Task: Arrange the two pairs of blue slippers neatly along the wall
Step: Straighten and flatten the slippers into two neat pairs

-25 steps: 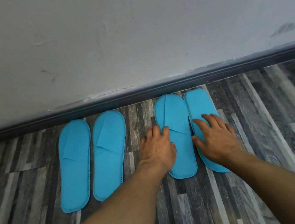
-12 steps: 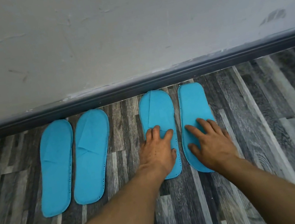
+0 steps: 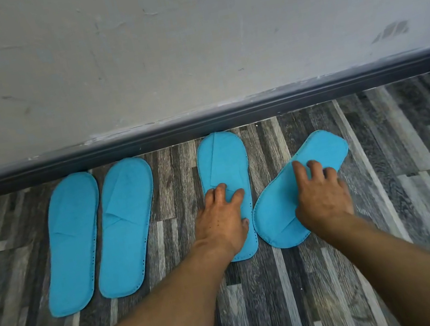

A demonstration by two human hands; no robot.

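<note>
Since half a second ago: rightmost slipper (image 3: 286,202) swung out of line, toe now pointing up-right, away from skirting; was parallel to its mate. Other three unchanged.

Left to right:
- Left pair, outer slipper (image 3: 71,242) and inner slipper (image 3: 124,227): side by side, nearly touching, toes just short of skirting board (image 3: 147,143). Well left of both hands. Looks done.
- Third slipper (image 3: 222,161): straight, toe at skirting. Left hand (image 3: 222,219) flat on its heel half, fingers spread, pressing down, not clenched and not wrapped round it. Pinning, not lifting.
- Rightmost slipper: tilted, heel close to third slipper's heel, toe splayed off to right of grip. Right hand (image 3: 321,195) on its middle, fingers curled and pressing on upper surface; whether thumb is hooked under the edge cannot tell. Pressing rather than a full grasp, by the look.

Progress, as judged: three of four placed. Left to do: rotate rightmost back parallel, toe to skirting, close gap to mate. Late stage, one correction.

Surface: floor (image 3: 385,190) of grey wood-look planks, flat, looks smooth, so thin flat slippers likely slide easily under palm pressure. Risk: overshoot on rotation or nudging third slipper.

Room: pale wall (image 3: 186,38), scuffed, dark mark (image 3: 390,31) at far right above skirting. Nothing else in view.
</note>
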